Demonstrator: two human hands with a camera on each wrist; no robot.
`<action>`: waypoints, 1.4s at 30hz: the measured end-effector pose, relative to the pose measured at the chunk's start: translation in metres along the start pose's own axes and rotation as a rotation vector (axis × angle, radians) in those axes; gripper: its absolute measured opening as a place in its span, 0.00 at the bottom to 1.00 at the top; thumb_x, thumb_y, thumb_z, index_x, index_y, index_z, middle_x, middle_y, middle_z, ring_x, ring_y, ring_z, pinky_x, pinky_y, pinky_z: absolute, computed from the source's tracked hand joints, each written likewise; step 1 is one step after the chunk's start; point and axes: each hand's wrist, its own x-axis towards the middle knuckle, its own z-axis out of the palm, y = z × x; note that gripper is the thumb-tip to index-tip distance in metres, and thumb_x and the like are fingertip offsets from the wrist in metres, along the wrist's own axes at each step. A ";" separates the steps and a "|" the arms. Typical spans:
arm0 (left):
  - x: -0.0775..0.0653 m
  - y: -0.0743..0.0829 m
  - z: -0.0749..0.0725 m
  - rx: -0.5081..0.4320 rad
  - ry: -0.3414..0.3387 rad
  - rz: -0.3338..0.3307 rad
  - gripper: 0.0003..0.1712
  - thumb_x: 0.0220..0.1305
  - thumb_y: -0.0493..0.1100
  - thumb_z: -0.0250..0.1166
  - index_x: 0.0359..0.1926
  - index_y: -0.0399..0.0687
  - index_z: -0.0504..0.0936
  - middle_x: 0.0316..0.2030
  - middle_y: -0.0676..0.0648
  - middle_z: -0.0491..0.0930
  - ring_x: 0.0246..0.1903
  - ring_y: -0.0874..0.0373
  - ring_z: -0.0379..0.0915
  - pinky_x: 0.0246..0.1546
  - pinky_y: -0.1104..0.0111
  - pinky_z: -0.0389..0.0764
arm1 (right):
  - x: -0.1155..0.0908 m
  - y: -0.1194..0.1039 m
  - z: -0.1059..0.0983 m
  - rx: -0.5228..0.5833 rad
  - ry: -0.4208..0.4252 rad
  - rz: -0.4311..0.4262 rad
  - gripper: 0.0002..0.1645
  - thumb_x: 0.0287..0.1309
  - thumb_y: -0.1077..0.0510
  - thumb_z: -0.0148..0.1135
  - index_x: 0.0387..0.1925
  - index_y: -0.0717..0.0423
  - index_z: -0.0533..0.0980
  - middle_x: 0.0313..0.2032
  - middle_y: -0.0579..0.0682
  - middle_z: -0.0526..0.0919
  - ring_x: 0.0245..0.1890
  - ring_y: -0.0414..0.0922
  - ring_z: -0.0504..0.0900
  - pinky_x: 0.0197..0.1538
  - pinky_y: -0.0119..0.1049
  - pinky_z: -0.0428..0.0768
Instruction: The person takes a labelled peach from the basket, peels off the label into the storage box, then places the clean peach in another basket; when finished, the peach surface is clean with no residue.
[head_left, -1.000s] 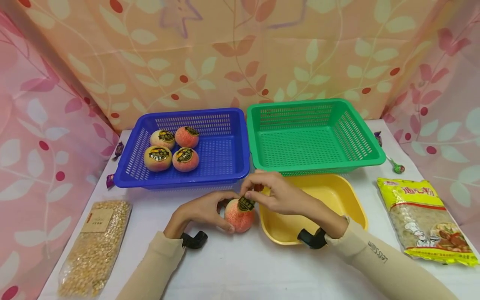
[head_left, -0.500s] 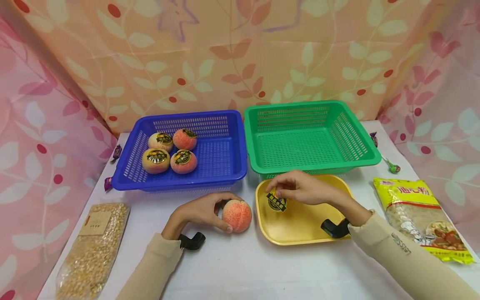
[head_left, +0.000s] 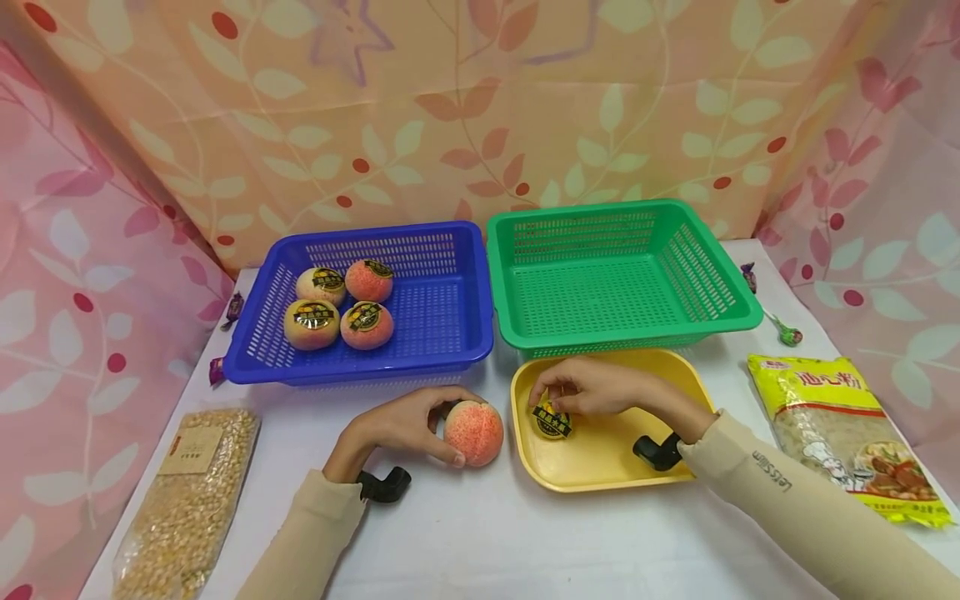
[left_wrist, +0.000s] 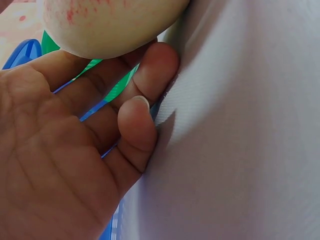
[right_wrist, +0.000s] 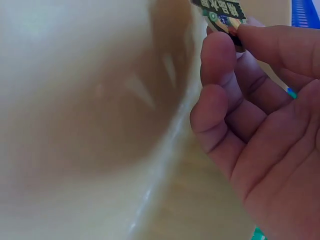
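Note:
My left hand (head_left: 408, 423) holds a pink and cream peach (head_left: 474, 433) on the white table, thumb on the near side and fingers behind it. In the left wrist view the pale underside of the peach (left_wrist: 107, 25) shows above the curled fingers. Over the left part of the yellow tray (head_left: 592, 475), my right hand (head_left: 596, 387) pinches a black and gold sticker (head_left: 552, 422) between thumb and fingers. The right wrist view shows the sticker (right_wrist: 222, 17) at the fingertips, its printed side partly visible.
Behind the hands stand a blue basket (head_left: 442, 367) with several stickered peaches (head_left: 367, 325) and a green basket (head_left: 592, 340). A bag of corn kernels (head_left: 191, 500) lies left, a yellow food packet (head_left: 847, 433) right. Small wrapped candies (head_left: 234, 308) and a lollipop (head_left: 787, 333) lie near the table's sides.
The right hand has peeled the sticker off the peach and carried it right, over the yellow tray, then slightly lower. The left hand still holds the peach, now bare on top.

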 end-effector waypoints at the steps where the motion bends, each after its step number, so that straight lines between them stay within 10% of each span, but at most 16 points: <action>1: 0.000 0.000 0.000 0.001 0.000 0.002 0.40 0.47 0.48 0.83 0.63 0.56 0.78 0.53 0.55 0.82 0.52 0.58 0.76 0.53 0.67 0.79 | 0.000 0.001 0.000 0.009 -0.002 0.014 0.18 0.63 0.72 0.56 0.50 0.57 0.82 0.30 0.52 0.82 0.28 0.38 0.76 0.33 0.27 0.75; 27: 0.011 0.003 -0.003 0.009 0.010 0.062 0.38 0.49 0.47 0.82 0.62 0.58 0.78 0.52 0.52 0.80 0.45 0.57 0.73 0.43 0.66 0.79 | -0.021 0.010 -0.009 0.021 0.045 0.044 0.25 0.63 0.62 0.67 0.62 0.57 0.78 0.54 0.55 0.85 0.37 0.41 0.81 0.39 0.30 0.80; 42: -0.035 0.056 -0.024 0.141 -0.009 0.159 0.35 0.44 0.51 0.83 0.56 0.64 0.79 0.48 0.59 0.82 0.42 0.59 0.74 0.41 0.65 0.77 | -0.093 -0.016 -0.042 -0.037 0.276 -0.026 0.18 0.67 0.57 0.67 0.57 0.44 0.81 0.49 0.43 0.86 0.36 0.37 0.82 0.40 0.32 0.83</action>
